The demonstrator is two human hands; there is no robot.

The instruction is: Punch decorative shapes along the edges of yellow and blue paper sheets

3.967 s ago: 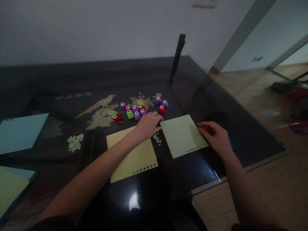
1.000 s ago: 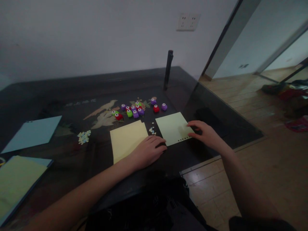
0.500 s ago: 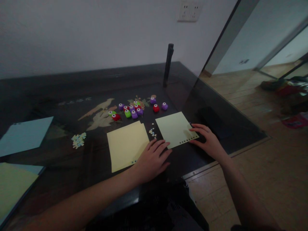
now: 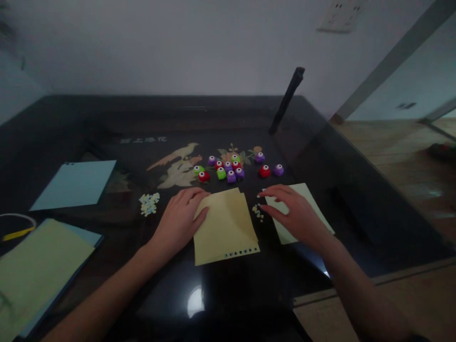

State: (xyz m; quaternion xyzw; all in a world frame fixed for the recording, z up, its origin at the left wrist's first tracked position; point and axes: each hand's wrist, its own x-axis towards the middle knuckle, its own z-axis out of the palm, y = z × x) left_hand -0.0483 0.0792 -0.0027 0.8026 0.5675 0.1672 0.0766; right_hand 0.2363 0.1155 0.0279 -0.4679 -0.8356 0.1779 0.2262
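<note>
Yellow paper sheets [image 4: 225,222] lie flat on the shiny black tabletop [image 4: 274,285], just below the middle of the frame, between the left hand [image 4: 182,216] and the right hand [image 4: 294,213]. Their row of little holes [image 4: 240,252] runs side to side along the bottom edge. The left one is nearer: it touches the left part of the paper, fingers loosely bent, thumb apart, with no pinch that I can see. The right hand is over the pale green paper sheet [image 4: 308,195], finger and thumb apart, nothing seen between, pointing left at the tiny pale paper bits [image 4: 258,213].
</note>
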